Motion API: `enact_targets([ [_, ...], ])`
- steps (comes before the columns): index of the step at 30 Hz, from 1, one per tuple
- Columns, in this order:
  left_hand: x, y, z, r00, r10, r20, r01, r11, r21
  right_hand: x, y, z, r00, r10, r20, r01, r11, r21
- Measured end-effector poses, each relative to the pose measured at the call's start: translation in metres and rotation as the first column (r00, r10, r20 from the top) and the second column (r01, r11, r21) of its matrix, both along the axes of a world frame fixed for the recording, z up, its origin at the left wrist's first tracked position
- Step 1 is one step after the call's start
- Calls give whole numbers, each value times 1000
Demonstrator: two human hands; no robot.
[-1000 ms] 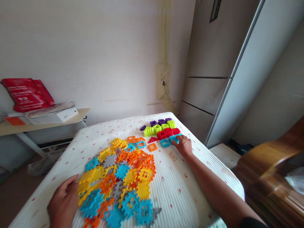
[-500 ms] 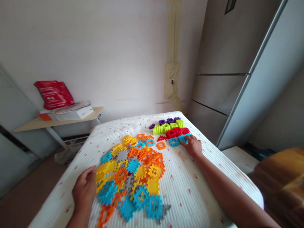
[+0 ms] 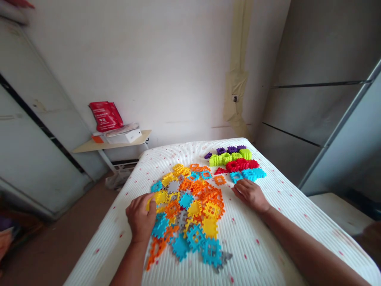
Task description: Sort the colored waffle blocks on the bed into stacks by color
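- Left hand (image 3: 141, 217) rests at the left edge of the tile pile (image 3: 195, 198), fingers curled over a yellow tile (image 3: 161, 197); whether it grips, I can't tell.
- Right hand (image 3: 250, 193) lies flat, fingers loose and empty, just near of the blue tiles (image 3: 249, 174).

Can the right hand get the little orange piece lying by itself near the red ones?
Probably yes. The right hand rests open just beside the orange piece, with only bare white cover between them.
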State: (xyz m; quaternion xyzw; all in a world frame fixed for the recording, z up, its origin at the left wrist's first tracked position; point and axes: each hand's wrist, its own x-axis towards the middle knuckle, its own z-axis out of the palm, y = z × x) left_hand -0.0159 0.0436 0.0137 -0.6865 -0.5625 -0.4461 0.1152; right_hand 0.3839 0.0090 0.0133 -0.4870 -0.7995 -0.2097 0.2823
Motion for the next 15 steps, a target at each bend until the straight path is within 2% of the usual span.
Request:
enact_targets([
  [2,17,-12,9,990,-95,-107,99,994,37,-12,-1,-3,995,84,43,-82,995,-48],
  [4,35,-22,16,954,-207,-216,208,978,-17,-19,-1,-4,991,120,62,-115,991,-75],
  [6,50,-30,21,922,-257,-288,249,966,-67,-21,0,-5,990,122,69,-116,989,-87],
  [10,69,-33,23,871,-312,-378,264,949,-175,-20,2,-7,991,97,93,-88,991,-105],
  [15,74,-26,16,831,-314,-460,226,945,-237,-20,3,-9,989,84,121,-71,991,-110],
])
